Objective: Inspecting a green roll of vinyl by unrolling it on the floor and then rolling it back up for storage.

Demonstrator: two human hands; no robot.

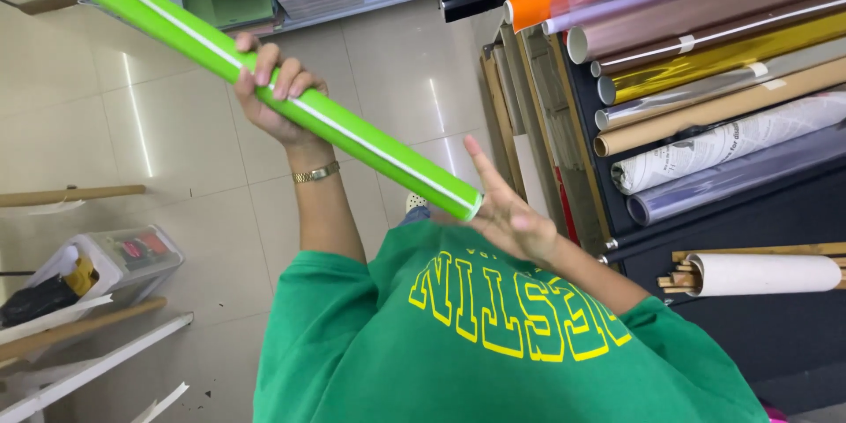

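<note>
**Green vinyl roll, held in two hands beside a roll rack**

Item 1. Bright green roll (264, 79), long and glossy, with a thin white seam line down its length. It runs from the 10 o'clock corner of the view down to the centre, well off the floor and slanted.

Item 2. Left hand (273, 92), fingers curled over the top of the roll about midway along, thumb underneath: a full wrap-around hold. A gold bracelet (315, 174) sits on that wrist.

Item 3. Right hand (511, 211), at the roll's near end. Palm flat and fingers spread, apparently pressing against the end face rather than closing on it; whether the palm truly touches the core is hard to make out from here.

Item 4. Rack (564, 123) at 3 o'clock, stacked with film rolls: orange, copper, gold, silver, a kraft tube, one wrapped in newsprint, one clear.

Item 5. White cardboard tube (762, 273) at 4 o'clock, lying on wooden sticks.

Item 6. Clear plastic box (123, 260) at 8 o'clock on the tiled floor (176, 123), with long wooden dowels nearby.

Risk note. Only one hand encircles the roll. If the flat palm slips off the end, the roll could slide down through the left hand's hold. Its far end could also swing into the shelving at 12 o'clock.
</note>
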